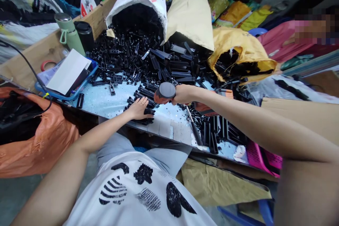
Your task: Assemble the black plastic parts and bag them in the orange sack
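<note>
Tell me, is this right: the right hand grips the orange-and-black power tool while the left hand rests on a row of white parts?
Not quite: the head view shows that the row of parts under the left hand is black, not white. The right hand does grip the orange-and-black power tool.

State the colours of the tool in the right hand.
The tool is orange-red with a round, dark grey end; the head view shows it.
</note>
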Tool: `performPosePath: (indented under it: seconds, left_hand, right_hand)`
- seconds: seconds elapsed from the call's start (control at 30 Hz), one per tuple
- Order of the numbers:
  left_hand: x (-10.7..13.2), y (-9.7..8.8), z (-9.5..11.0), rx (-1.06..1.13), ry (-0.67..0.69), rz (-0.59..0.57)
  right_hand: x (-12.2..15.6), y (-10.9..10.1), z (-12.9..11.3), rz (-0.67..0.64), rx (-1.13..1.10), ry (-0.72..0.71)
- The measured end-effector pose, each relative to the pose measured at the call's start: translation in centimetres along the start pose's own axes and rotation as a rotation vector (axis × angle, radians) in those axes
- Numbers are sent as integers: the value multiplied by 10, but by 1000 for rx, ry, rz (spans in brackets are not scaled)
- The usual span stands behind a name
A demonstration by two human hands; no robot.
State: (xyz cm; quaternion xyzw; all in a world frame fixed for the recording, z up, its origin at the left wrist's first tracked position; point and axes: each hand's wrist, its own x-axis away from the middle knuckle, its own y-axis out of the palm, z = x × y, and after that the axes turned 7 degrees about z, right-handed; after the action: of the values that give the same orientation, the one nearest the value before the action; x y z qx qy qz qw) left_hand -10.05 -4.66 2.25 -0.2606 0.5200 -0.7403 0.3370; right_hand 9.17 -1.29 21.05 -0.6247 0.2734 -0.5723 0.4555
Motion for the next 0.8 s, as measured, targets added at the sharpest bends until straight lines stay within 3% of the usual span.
performPosePath:
  seconds: [0.23, 0.43, 0.67, 0.8]
  left_hand:
    - [37, 15, 25, -118, -92, 99]
    - [38, 22, 28, -157, -81, 188]
    - [41, 25, 26, -117, -49, 219]
    - [42, 29, 25, -89, -41, 243]
  right_hand:
    - [21, 3, -11, -131, -78, -10]
    - [13, 7, -27, -182, -34, -27]
    - [37, 4, -39, -25, 117, -76]
    - [53, 8, -42, -76, 102, -104]
